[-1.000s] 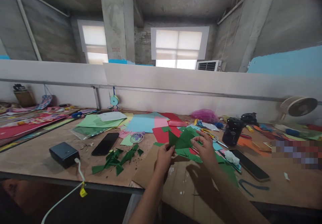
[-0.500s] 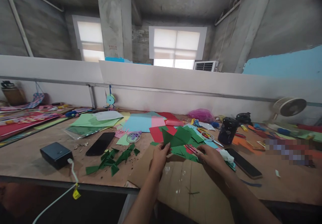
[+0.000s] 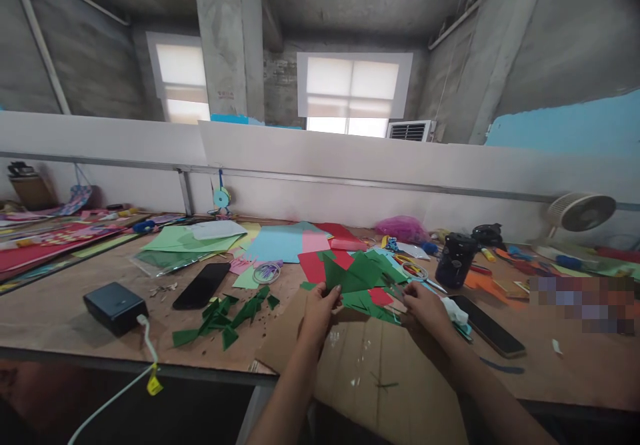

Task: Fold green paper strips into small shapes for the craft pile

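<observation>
My left hand point(image 3: 320, 306) pinches the lower corner of a folded dark green paper shape point(image 3: 353, 274) and holds it up just above the table. My right hand point(image 3: 424, 304) is low on the pile of green and red paper pieces point(image 3: 373, 298) to the right of the shape. Its fingers are curled around a thin grey thing that looks like scissors point(image 3: 395, 290); the handles are hidden in the hand. Both forearms reach over a brown cardboard sheet point(image 3: 370, 372) at the table's front edge.
Green paper scraps point(image 3: 225, 315), a black phone point(image 3: 201, 285) and a power bank point(image 3: 115, 307) with a white cable lie to the left. Another phone point(image 3: 493, 326), a black jar point(image 3: 455, 260) and a small fan point(image 3: 580, 212) are on the right. Coloured sheets point(image 3: 285, 242) lie before a white partition.
My right hand let go of the green shape, dropped to the paper pile and closed on the thin grey thing. My left hand kept holding the shape up.
</observation>
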`<state>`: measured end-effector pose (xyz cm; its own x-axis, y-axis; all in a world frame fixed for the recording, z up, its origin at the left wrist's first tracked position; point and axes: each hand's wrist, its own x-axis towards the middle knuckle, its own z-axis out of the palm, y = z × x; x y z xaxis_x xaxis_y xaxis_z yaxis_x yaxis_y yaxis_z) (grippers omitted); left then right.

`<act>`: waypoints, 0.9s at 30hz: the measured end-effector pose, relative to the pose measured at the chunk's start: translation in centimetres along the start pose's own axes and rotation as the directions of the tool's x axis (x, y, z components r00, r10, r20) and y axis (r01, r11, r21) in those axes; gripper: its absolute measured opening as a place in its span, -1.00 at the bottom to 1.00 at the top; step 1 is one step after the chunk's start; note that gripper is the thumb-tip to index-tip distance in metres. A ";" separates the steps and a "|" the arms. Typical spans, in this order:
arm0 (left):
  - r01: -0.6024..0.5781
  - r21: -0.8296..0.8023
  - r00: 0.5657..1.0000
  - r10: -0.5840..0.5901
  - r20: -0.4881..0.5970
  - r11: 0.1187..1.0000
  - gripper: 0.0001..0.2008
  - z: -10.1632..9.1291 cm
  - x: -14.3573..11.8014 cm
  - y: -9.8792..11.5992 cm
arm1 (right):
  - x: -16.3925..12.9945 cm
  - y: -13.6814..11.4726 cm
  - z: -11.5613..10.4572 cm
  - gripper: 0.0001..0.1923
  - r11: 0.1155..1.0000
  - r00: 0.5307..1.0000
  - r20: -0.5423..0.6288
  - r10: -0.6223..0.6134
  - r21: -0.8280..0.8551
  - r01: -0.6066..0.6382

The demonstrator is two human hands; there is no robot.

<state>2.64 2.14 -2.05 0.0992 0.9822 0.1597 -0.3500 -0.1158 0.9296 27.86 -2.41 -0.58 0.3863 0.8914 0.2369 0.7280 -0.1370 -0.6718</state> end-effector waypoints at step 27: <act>0.052 -0.059 0.998 -0.049 0.049 0.997 -0.60 0.4 -0.5 0.8 | -3.4 -6.7 3.3 -0.56 0.559 0.986 0.164 0.043 0.814 -0.160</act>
<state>2.69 1.50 -1.29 0.1614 0.9783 0.1299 -0.3985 -0.0558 0.9155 19.78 -3.07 0.80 0.3194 0.9434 0.0894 -0.1161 0.1326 -0.9843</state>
